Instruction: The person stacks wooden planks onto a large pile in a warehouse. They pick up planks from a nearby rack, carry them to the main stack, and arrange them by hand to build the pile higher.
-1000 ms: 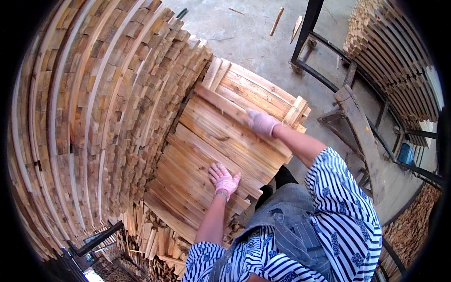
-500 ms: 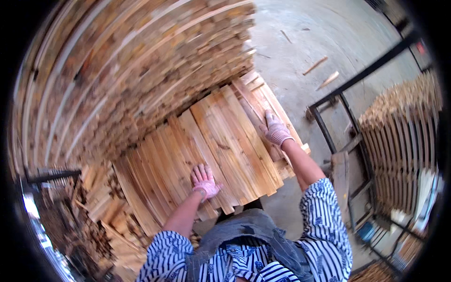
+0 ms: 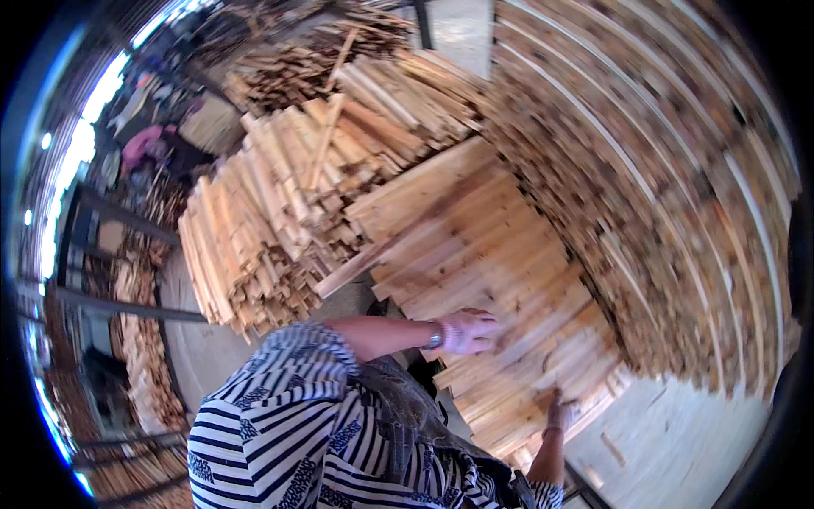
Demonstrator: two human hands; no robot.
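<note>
Pale wooden boards (image 3: 500, 246) lie side by side in a broad layer, their ends stepping unevenly along the edge nearest the person. The left hand (image 3: 468, 331), in a light pink glove with a band (image 3: 435, 336) at the wrist, rests flat on the layer just inside that near edge, fingers stretched out and clasping nothing. The right hand (image 3: 558, 414), gloved too, is at the layer's right end; blur hides its fingers, so one cannot tell whether it grips a board. At the layer's left end, a long strip (image 3: 360, 265) slants with its tip jutting past the near edge. Beyond that end sits a heap of loose sticks (image 3: 280, 187). A tall stack of timber (image 3: 644, 195) rises along the layer's far edge. Past the right end, a wood scrap (image 3: 612, 450) lies on the grey floor (image 3: 678, 433). The person wears a striped shirt (image 3: 263, 407).
</note>
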